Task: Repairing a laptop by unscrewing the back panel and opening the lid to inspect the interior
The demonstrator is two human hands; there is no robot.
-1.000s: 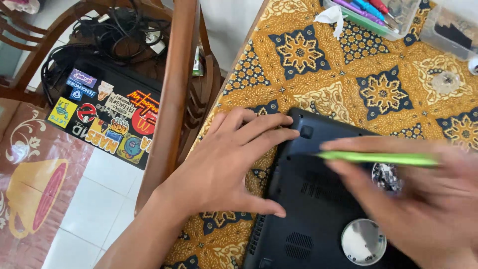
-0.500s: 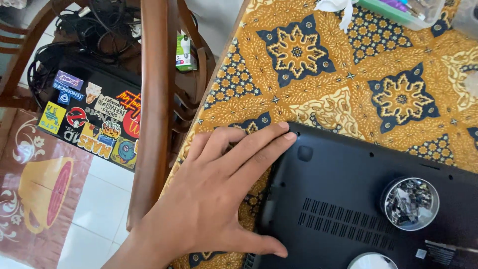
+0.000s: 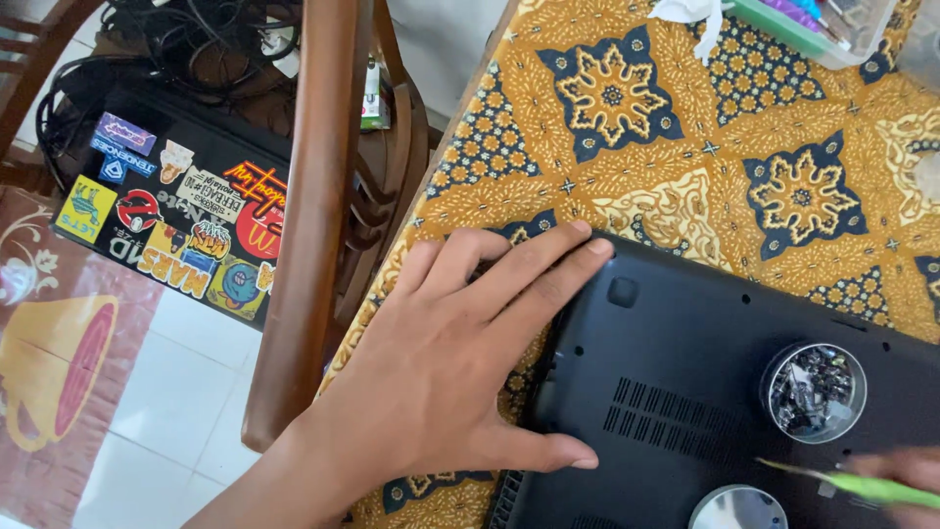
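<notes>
**Left hand steady on laptop base, green tool back at the lower right**

While the view had drifted left over the last second, more floor showed than before: a patterned mat (image 3: 54, 362) at the far left, white tiles, and a black case (image 3: 181, 211) covered in stickers, with a tangle of cables (image 3: 186, 39) above it. Beside these stood a wooden chair (image 3: 313, 216), its rail running down the frame, just beside the table edge.

Next came the left hand (image 3: 441, 362), flat and fully spread, palm down. Fingers lay over the top left corner of the upturned black laptop (image 3: 676, 392) and the thumb along its left edge; it gripped nothing, only pressed. It had kept that place through all three pictures, so the base looked pinned and not shifted. The laptop lay on a gold and blue patterned cloth (image 3: 627, 118), its vent slots facing up.

Further right, a small round tin (image 3: 814, 389) of loose screws sat on the base, and a round metal lid (image 3: 737, 509) lay at the bottom edge. Half a second back no tool tip was over the base; now a green tool (image 3: 862, 485) reached in again from the right, near the tin. The right hand (image 3: 906, 470) held it, closed about the handle, though mostly cut off and blurred. My reading: screw work on the base was resuming.

At the top right, a clear tray (image 3: 813, 34) of pens sat well apart.
</notes>
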